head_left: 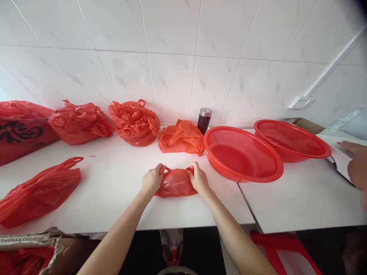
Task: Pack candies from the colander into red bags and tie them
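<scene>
A filled red plastic bag [177, 185] rests on the white table directly in front of me. My left hand [152, 178] pinches its left handle, and my right hand [199, 178] grips the handle on the right. Both handles are pulled apart to the sides, with the bag's rounded middle between my hands. What the bag contains cannot be made out through the plastic. Just behind it lies another crumpled red bag [181, 138]. To the right of that stands an empty red plastic basket [243, 154] with perforated walls.
Red bags [133, 124] line the wall to the left, and one bag [43, 191] lies near the front. A dark tumbler [204, 121] stands behind the first basket. A second red basket [292, 139] sits further right, near another person's hand [354, 147]. An open cardboard box [69, 252] is at lower left.
</scene>
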`<control>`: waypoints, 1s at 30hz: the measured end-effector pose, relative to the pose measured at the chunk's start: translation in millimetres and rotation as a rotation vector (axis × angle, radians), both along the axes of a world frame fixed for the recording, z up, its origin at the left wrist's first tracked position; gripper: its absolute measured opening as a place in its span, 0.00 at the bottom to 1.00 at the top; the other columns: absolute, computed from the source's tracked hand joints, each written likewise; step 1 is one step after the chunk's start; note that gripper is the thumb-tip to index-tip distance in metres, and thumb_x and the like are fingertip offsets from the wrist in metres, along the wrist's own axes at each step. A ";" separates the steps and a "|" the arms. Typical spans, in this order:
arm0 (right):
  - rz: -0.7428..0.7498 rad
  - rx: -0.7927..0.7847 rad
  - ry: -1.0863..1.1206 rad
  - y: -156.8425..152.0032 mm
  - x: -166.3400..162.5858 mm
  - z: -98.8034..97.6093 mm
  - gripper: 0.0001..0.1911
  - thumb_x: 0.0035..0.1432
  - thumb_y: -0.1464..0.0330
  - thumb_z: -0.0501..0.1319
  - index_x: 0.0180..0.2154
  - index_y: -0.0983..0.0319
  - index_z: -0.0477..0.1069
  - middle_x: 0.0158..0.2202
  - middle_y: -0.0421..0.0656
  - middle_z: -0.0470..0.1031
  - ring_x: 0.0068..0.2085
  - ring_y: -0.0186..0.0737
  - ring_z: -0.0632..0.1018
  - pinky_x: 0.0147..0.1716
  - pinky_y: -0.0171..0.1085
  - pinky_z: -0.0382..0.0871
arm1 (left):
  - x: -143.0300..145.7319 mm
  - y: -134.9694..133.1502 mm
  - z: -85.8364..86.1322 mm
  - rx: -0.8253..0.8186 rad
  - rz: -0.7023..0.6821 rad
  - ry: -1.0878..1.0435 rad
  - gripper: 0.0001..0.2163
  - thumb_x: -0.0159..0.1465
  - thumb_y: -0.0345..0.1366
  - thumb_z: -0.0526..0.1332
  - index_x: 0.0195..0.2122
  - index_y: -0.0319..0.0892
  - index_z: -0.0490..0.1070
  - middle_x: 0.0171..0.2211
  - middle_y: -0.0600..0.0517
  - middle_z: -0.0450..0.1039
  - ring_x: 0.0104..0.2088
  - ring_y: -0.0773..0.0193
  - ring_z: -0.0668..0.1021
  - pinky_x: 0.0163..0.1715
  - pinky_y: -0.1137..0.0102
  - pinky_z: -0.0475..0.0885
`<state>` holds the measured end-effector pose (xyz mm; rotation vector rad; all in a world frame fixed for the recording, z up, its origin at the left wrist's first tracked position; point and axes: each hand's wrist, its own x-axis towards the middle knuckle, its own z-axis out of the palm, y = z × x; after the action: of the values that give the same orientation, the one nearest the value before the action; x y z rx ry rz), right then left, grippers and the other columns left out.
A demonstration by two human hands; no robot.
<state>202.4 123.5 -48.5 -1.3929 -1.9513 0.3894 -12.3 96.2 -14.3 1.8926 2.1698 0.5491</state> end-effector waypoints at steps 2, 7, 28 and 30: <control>-0.030 0.007 -0.062 4.5 -3.0 -6.3 0.03 0.61 0.68 0.53 0.35 0.59 0.59 0.30 0.41 0.72 0.31 0.40 0.72 0.30 0.35 0.60 | 0.2 8.6 -4.5 -0.030 0.002 0.048 0.16 0.68 0.44 0.45 0.38 0.49 0.71 0.30 0.50 0.77 0.30 0.58 0.77 0.26 0.71 0.60; -0.098 0.022 -0.200 8.5 -6.4 -10.3 0.02 0.61 0.71 0.54 0.34 0.59 0.63 0.29 0.43 0.71 0.32 0.41 0.70 0.31 0.35 0.56 | 1.9 19.8 -13.8 -0.046 0.001 0.137 0.16 0.67 0.44 0.46 0.38 0.49 0.73 0.35 0.48 0.79 0.31 0.56 0.77 0.28 0.68 0.61; -0.252 -0.082 0.429 -13.5 -0.1 -5.0 0.21 0.60 0.50 0.53 0.25 0.57 0.51 0.21 0.36 0.64 0.24 0.36 0.65 0.28 0.34 0.59 | -16.3 -9.1 -24.3 -0.019 0.250 0.092 0.18 0.69 0.42 0.40 0.42 0.45 0.68 0.25 0.46 0.75 0.29 0.54 0.77 0.36 0.64 0.63; -0.289 -0.070 0.451 -12.5 0.7 -7.2 0.21 0.61 0.51 0.52 0.25 0.57 0.50 0.21 0.36 0.62 0.24 0.36 0.64 0.28 0.35 0.58 | -16.6 -13.0 -23.5 -0.022 0.274 0.035 0.19 0.69 0.43 0.39 0.42 0.46 0.68 0.24 0.47 0.74 0.27 0.53 0.76 0.31 0.66 0.62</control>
<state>203.2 111.0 -55.7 -1.4560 -1.3647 0.5809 -28.8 83.2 -37.9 1.6146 2.4649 0.5398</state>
